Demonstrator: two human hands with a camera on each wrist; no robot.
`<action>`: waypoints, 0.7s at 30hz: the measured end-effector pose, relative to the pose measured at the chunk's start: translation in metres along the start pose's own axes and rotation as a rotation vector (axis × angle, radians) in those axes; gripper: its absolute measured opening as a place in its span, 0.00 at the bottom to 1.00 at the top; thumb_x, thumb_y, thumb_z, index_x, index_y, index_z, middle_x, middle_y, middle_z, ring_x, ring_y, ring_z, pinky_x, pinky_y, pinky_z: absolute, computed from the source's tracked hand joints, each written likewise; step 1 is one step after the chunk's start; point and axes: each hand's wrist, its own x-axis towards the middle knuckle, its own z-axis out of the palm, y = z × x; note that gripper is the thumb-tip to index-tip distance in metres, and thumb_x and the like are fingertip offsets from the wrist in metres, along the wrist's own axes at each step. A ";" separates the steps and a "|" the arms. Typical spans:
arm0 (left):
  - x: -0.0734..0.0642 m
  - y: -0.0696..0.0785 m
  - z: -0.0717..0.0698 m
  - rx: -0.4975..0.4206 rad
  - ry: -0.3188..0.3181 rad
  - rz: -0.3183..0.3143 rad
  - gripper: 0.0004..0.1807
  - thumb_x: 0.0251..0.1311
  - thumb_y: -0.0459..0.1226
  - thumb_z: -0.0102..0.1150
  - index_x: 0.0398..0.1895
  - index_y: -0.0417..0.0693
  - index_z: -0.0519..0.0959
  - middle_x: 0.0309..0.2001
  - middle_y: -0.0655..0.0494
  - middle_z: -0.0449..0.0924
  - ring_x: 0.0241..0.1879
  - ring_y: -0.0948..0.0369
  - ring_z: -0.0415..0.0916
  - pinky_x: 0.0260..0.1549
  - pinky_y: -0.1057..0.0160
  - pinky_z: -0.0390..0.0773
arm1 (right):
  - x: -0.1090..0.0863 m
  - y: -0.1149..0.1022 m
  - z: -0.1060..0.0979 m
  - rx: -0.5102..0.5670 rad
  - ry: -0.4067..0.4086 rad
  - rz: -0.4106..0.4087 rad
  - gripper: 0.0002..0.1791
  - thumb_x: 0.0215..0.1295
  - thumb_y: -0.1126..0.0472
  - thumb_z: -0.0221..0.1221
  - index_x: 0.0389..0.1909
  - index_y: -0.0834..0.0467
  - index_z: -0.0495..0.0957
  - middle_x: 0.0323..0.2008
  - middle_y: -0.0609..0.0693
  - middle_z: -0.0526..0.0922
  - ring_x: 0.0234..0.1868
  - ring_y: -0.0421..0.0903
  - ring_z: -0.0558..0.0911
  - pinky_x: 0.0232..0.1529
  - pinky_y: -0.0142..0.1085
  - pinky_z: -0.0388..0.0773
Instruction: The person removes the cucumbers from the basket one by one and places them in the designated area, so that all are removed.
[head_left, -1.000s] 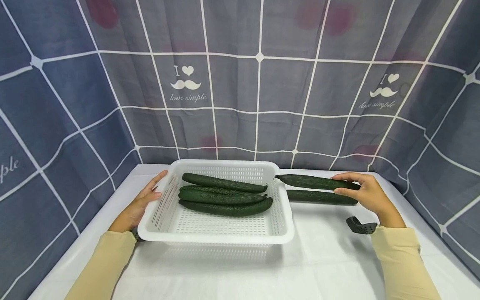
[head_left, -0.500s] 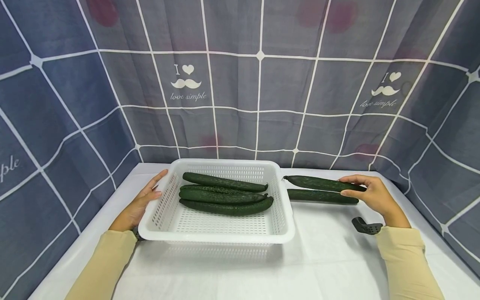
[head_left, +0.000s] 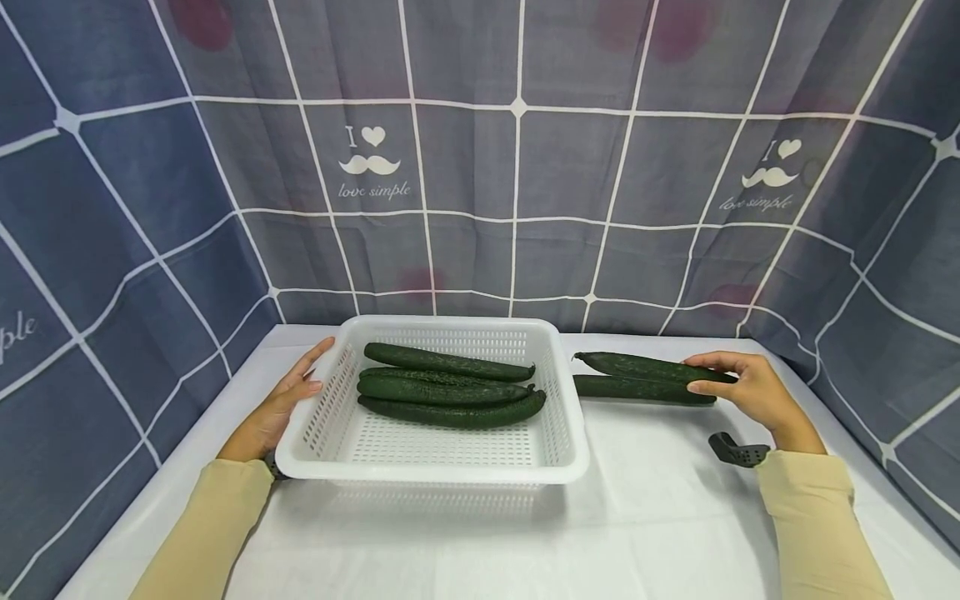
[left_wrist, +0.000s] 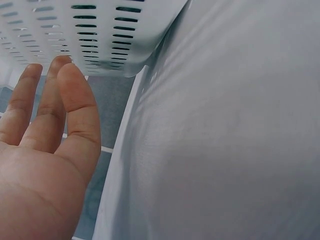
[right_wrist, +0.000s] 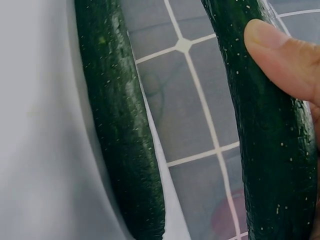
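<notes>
My right hand [head_left: 750, 392] pinches a long dark green cucumber [head_left: 633, 365] near its right end, thumb on the near side. In the right wrist view, the thumb presses the held cucumber [right_wrist: 270, 130]. A second cucumber [head_left: 637, 388] lies on the white cloth just in front of it; the right wrist view shows this other cucumber [right_wrist: 120, 120] at left. With fingers extended, my left hand [head_left: 277, 412] touches the left side of a white plastic basket [head_left: 431, 475]. Its fingertips [left_wrist: 75, 80] are at the slotted wall in the left wrist view. Several cucumbers [head_left: 450, 390] lie inside the basket.
A white cloth [head_left: 450, 550] covers the table. Grey-blue checked curtains [head_left: 465, 167] stand behind it and along both sides. A dark wrist mount [head_left: 738, 452] sits at the right wrist.
My right hand has moved to the right with its cucumber, whose left tip is now farther from the basket and closer to the lying cucumber. The left hand and basket have stayed put.
</notes>
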 end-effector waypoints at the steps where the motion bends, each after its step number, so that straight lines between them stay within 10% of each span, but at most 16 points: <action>1: 0.000 0.000 0.000 0.000 0.001 0.000 0.34 0.79 0.37 0.51 0.80 0.82 0.64 0.72 0.70 0.69 0.65 0.64 0.73 0.56 0.58 0.80 | 0.001 0.002 0.001 -0.002 -0.002 0.003 0.20 0.63 0.63 0.77 0.55 0.64 0.88 0.45 0.23 0.85 0.47 0.31 0.76 0.47 0.25 0.70; 21: 0.001 -0.001 -0.001 -0.021 -0.014 0.011 0.34 0.79 0.37 0.51 0.80 0.82 0.64 0.72 0.71 0.70 0.65 0.65 0.73 0.56 0.58 0.80 | 0.006 0.018 0.024 0.093 -0.062 -0.006 0.21 0.57 0.70 0.79 0.50 0.71 0.87 0.40 0.31 0.88 0.38 0.34 0.80 0.38 0.27 0.76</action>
